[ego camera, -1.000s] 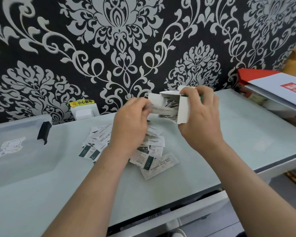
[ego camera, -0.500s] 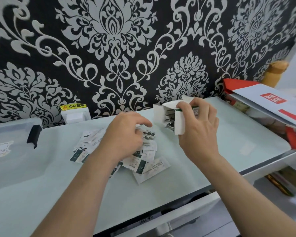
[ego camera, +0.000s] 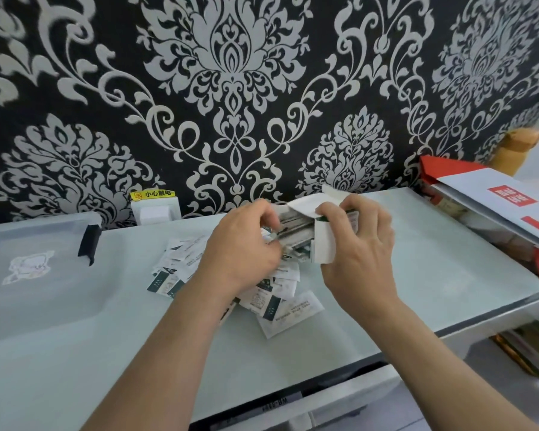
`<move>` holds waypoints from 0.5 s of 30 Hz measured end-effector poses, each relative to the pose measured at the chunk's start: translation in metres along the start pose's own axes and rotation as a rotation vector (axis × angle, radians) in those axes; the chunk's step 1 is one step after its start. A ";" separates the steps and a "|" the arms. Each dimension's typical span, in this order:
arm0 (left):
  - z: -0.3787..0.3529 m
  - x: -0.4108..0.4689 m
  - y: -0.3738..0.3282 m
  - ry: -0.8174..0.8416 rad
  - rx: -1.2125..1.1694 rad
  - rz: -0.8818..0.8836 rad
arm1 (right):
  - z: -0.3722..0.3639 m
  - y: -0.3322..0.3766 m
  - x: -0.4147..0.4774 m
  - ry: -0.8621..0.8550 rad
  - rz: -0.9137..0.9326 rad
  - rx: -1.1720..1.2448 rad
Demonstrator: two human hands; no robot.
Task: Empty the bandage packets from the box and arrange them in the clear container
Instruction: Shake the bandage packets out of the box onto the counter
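The right hand (ego camera: 358, 256) grips the box (ego camera: 324, 247), its mouth facing the left hand (ego camera: 243, 247), whose fingers pinch packets (ego camera: 294, 223) jutting lengthwise toward them.

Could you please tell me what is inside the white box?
A stack of bandage packets shows at its open end, where the left hand pinches them. How many are inside cannot be seen: the box and the right hand cover the rest.

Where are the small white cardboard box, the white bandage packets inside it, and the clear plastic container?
Small white cardboard box (ego camera: 324, 247): head view, white side panel.
White bandage packets (ego camera: 294, 227): head view, edges at the box's mouth.
Clear plastic container (ego camera: 38, 234): head view, bare top surface.
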State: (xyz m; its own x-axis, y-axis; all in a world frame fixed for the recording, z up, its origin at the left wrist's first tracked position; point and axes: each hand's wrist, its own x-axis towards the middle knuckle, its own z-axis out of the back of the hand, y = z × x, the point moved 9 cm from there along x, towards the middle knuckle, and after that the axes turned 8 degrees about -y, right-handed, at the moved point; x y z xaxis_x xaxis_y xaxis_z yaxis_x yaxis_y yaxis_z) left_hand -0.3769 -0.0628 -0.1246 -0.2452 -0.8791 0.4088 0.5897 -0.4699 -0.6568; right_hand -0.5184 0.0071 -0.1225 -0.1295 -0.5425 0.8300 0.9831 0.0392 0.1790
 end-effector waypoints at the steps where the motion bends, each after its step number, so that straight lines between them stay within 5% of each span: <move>1: -0.001 -0.001 0.000 0.013 -0.010 0.002 | -0.001 0.003 0.000 0.006 0.006 0.005; 15: 0.050 -0.004 0.051 -0.093 -0.009 0.173 | -0.010 0.003 0.004 0.017 -0.075 0.059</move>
State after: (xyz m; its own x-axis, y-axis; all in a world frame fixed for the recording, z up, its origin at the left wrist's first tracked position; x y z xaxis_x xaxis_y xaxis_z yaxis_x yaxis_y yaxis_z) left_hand -0.3070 -0.0791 -0.1284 -0.0683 -0.9356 0.3464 0.6095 -0.3140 -0.7279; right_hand -0.5151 -0.0035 -0.1243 -0.2002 -0.5599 0.8040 0.9612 0.0466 0.2718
